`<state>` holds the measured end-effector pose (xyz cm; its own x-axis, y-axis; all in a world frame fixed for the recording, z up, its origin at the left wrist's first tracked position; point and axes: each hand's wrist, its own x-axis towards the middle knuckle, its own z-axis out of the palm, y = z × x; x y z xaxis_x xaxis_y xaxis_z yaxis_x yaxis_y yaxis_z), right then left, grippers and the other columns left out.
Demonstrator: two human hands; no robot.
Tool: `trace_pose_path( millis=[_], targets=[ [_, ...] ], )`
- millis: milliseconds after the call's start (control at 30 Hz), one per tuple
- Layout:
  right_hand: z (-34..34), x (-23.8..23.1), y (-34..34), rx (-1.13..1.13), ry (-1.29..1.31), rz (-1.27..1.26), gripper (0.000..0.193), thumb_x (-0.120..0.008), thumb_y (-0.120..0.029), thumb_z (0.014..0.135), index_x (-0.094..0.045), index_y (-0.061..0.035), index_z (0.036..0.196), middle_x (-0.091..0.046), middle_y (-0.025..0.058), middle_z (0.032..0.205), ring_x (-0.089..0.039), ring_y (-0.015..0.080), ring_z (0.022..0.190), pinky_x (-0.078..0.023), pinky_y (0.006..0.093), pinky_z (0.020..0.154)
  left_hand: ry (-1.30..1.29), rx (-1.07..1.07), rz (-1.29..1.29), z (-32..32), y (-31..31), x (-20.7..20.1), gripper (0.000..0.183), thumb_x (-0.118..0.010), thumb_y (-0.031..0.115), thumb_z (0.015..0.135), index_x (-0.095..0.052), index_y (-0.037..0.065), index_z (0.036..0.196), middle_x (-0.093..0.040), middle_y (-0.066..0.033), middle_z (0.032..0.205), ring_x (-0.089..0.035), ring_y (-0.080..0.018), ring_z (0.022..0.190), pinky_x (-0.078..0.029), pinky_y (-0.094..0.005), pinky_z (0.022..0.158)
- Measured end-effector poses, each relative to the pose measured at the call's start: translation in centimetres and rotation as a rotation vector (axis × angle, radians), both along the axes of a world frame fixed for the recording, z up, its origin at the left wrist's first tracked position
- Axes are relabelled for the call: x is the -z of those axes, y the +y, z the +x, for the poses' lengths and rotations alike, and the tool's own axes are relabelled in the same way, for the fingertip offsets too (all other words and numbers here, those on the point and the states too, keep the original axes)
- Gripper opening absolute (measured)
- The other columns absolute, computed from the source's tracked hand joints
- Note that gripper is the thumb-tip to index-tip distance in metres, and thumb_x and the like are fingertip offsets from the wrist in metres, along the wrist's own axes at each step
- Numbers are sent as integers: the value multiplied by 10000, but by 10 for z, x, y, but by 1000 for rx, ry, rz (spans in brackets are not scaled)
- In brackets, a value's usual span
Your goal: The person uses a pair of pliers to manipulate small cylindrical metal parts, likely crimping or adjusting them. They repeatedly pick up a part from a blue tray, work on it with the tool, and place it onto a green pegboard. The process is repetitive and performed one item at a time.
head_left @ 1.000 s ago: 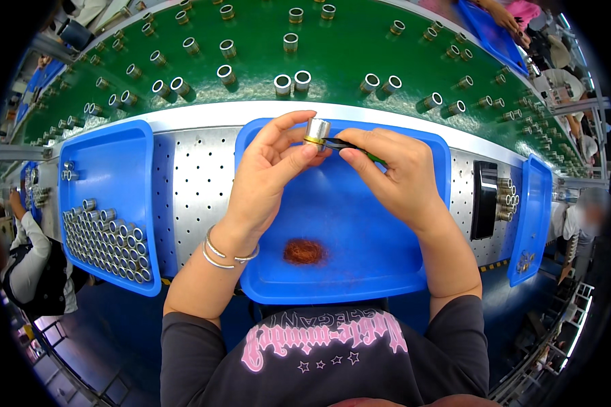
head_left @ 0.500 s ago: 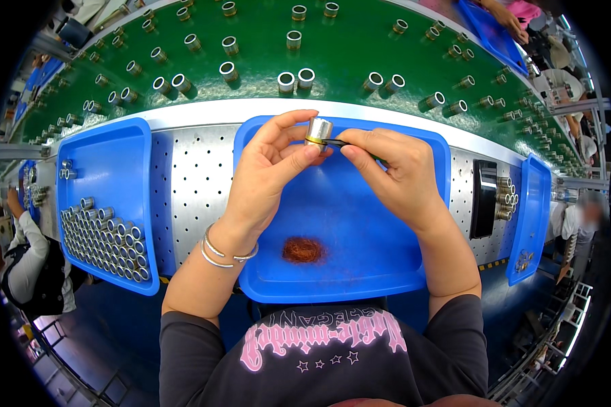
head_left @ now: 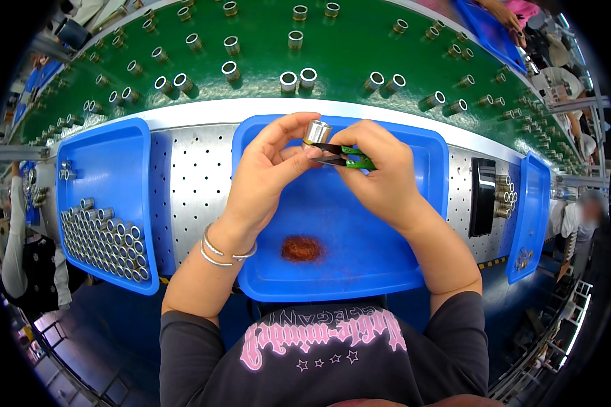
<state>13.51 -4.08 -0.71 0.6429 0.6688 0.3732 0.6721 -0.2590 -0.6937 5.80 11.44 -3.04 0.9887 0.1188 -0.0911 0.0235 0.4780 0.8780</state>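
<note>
Between the thumb and fingers of my left hand [head_left: 273, 150] is a short silver metal cylinder [head_left: 318, 130], tilted, with a yellowish band near its lower end. My right hand [head_left: 381, 163] grips small green-handled thread snips [head_left: 355, 158]. Their dark blades are spread, with the tips right at the cylinder's lower end beside my left thumb. Both hands are above a blue tray [head_left: 360, 277]. A small heap of reddish-brown fine wire scraps [head_left: 302, 249] lies in that tray.
Many similar cylinders stand on the green belt [head_left: 265, 61] beyond a white rail. At left, a blue tray [head_left: 108, 186] holds rows of cylinders. A black flat device [head_left: 483, 197] and several cylinders [head_left: 504, 197] are at right, near another blue tray [head_left: 533, 203]. Other people work around.
The snips have turned and their blades have opened, so the green handles now show. My right hand has shifted slightly left. My left hand keeps holding the cylinder.
</note>
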Motion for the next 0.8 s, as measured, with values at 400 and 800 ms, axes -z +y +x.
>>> trace_pose_path(
  millis=[400, 800],
  targets=[
    [5, 3, 2, -23, 76, 163, 238, -624, 90, 652, -575, -8, 863, -624, 119, 942, -619, 236, 802, -504, 297, 680, 17, 13, -49, 1, 0, -1, 409, -580, 92, 864, -452, 6, 1243, -582, -111, 1071, -601, -178, 947, -467, -274, 852],
    [11, 8, -3, -5, 301, 261, 110, -644, -11, 789, -588, -3, 884, -645, 58, 892, -496, 42, 605, -390, 177, 521, 79, 71, -120, 2, 3, -3, 396, -534, 168, 898, -450, 21, 1256, -607, -109, 1081, -621, -190, 946, -489, -261, 818]
  ],
)
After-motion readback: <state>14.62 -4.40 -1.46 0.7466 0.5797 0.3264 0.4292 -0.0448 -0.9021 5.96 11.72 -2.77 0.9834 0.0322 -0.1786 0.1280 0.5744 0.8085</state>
